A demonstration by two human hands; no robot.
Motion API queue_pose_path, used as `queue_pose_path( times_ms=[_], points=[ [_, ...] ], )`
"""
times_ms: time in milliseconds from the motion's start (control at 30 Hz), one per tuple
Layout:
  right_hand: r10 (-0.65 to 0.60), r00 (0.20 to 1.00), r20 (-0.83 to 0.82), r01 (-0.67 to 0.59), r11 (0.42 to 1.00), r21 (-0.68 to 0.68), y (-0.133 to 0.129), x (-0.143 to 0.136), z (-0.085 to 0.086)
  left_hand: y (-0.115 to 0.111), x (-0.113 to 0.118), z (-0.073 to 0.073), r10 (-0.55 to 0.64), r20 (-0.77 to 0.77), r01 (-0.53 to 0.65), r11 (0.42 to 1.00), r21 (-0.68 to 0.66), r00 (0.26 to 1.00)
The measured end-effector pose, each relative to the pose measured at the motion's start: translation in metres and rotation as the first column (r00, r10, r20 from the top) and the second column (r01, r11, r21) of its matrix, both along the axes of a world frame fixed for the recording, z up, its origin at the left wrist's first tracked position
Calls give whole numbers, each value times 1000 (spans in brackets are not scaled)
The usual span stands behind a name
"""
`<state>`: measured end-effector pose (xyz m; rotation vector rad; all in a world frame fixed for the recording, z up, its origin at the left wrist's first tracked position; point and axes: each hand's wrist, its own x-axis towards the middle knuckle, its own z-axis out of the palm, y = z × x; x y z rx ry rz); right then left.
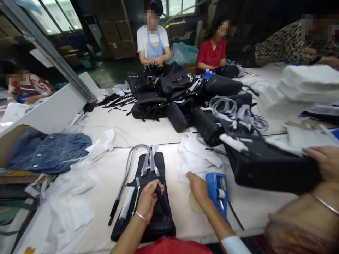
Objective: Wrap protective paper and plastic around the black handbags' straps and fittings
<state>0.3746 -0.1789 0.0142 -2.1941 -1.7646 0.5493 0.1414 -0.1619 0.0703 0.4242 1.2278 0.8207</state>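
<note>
A black leather-look backpack [165, 222] lies flat on the work table in front of me, its clear-wrapped handles [151, 160] stretched away from me. My left hand [148, 198] is closed over the middle of the bag, pinching a black strap [159, 193]. A gold zipper [136, 197] and a white wrapped strip [127, 203] show just left of that hand. My right hand [198, 187] is at the near edge of loose white tissue sheets [194, 153], its fingers drawn together on what looks like a sheet. Beside it stands a blue tape dispenser [216, 192].
On the right, another person's hand [324, 157] holds a black bag [270, 164] close to my right arm. Black bags [150, 104] are heaped at the back. A denim garment [50, 150] lies left; white foam stacks [304, 84] stand at the back right.
</note>
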Motion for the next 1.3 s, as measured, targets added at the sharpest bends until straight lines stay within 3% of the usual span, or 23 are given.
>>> queue_pose_path(
  times_ms=[133, 267, 367, 467, 600, 733, 867, 967, 1067, 1133, 1233, 1300],
  points=[
    [-41, 998, -56, 52, 976, 211, -1, -2, 30, 5, 3, 1, -20, -78, 23, 999, 49, 997],
    [22, 965, -263, 84, 918, 386, -1, -18, 53, 8, 7, 3, -38, -178, 52, 996, 75, 983],
    [58, 926, -374, 92, 925, 370, -5, -34, 45, 10, 10, 5, -85, -214, 106, 990, 91, 973],
    [70, 923, -379, 75, 932, 354, -12, -43, 32, 10, 9, 7, -101, -205, 129, 983, 129, 974],
    [-53, 934, -354, 194, 906, 376, -19, -40, 37, 8, 5, 5, -97, -212, 128, 982, 140, 972],
    [-165, 894, -417, 318, 889, 329, -24, -32, 39, 7, 0, 0, -118, -220, 148, 981, 127, 968],
    [-204, 882, -424, 330, 911, 247, -40, -33, 14, 7, -5, -4, -138, -183, 164, 977, 137, 973],
    [-254, 816, -519, 375, 916, 142, -52, -39, -3, 6, -9, -4, -144, -164, 170, 973, 154, 976],
    [-262, 711, -652, 321, 947, -30, -54, -46, -8, 5, -12, -3, -159, -173, 188, 969, 163, 972],
    [-226, 681, -696, 247, 966, -71, -48, -51, -5, 6, -11, -2, -193, -206, 237, 949, 210, 959],
    [-125, 736, -665, 164, 987, -5, -34, -63, 4, 8, -9, 2, -196, -374, 334, 876, 349, 906],
    [-66, 763, -643, 98, 995, 15, -27, -72, 12, 9, -7, 7, -126, -533, 401, 804, 440, 837]
  ],
)
